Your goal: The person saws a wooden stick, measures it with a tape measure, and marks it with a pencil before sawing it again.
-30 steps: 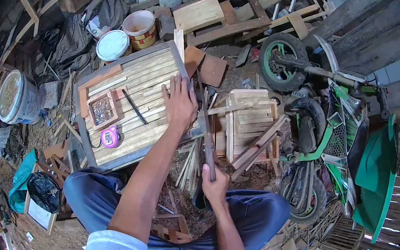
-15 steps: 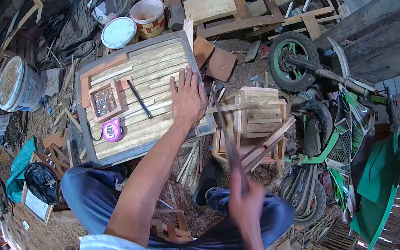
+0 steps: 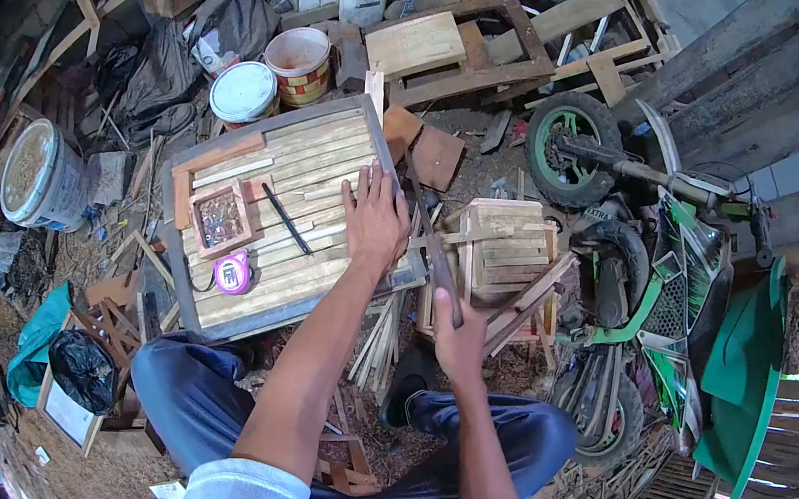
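My left hand (image 3: 377, 228) lies flat with fingers stretched out near the right edge of a slatted wooden work table (image 3: 288, 287). A thin wooden strip (image 3: 484, 232) sticks out rightward from beside that hand. Gripped in my right hand (image 3: 459, 343) is a handsaw (image 3: 429, 228), its long dark blade slanting up and away, crossing the strip just past the table's edge. On the tabletop sit a small wooden box (image 3: 221, 216) of nails or screws, a black pen-like marker (image 3: 286, 219) and a pink tape measure (image 3: 233, 272).
Right of the table stands a small slatted wooden crate (image 3: 510, 254), with a green motorbike (image 3: 661, 294) beyond it. Buckets (image 3: 244, 91) line the far left side. Scrap boards (image 3: 416, 45) lie at the back, and cut strips (image 3: 376, 347) cover the ground below.
My right hand has moved forward and up, pushing the saw away from my body along its length. My left hand stays pressed on the table; the view has shifted slightly.
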Demonstrator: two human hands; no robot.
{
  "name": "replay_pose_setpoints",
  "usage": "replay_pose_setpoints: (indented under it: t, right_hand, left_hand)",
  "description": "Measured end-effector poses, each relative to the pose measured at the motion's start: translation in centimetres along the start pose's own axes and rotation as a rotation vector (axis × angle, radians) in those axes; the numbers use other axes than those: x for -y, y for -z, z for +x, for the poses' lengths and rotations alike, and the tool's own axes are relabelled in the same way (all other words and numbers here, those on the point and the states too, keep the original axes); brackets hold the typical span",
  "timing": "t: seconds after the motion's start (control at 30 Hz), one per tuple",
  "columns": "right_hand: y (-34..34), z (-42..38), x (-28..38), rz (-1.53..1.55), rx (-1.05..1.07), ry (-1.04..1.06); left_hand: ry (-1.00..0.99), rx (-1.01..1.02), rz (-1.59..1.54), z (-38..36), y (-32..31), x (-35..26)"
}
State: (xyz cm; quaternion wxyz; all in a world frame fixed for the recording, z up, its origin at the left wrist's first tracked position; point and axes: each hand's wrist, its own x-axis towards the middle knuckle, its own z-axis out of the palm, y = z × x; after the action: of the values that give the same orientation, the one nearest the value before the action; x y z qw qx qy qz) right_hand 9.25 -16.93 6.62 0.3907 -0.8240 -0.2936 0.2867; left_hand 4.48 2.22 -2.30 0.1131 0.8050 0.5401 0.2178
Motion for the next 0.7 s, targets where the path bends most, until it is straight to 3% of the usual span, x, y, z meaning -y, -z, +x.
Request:
replay_pose_setpoints:
  t: [0.13, 0.3, 0.4, 0.47, 0.53, 0.7]
  right_hand:
    - [3.9, -4.5, 7.7, -0.185, -0.015, 0.004]
    - [7.9, -10.0, 10.0, -0.241, 0.062, -0.204]
    - [5.9, -6.4, 8.9, -0.135, -0.067, 0.015]
    - [2.1, 0.3, 3.8, -0.073, -0.051, -0.014]
    - [1.7, 0.8, 4.1, -0.105, -0.031, -0.036]
    - [-1.7, -0.9, -1.5, -0.033, -0.167, 0.100]
  left_hand:
    - [0.000, -0.005, 0.015, -0.1, 0.0, 0.1]
    - [-0.018, -0.005, -0.019, -0.2, 0.4, -0.2]
    - [-0.042, -0.019, -0.025, -0.2, 0.6, 0.7]
    - [-0.057, 0.010, -0.047, 0.0, 1.7, -0.5]
    - [-0.071, -0.124, -0.013, -0.4, -0.5, 0.2]
    - [-0.010, -0.027, -0.024, 0.1, -0.1, -0.2]
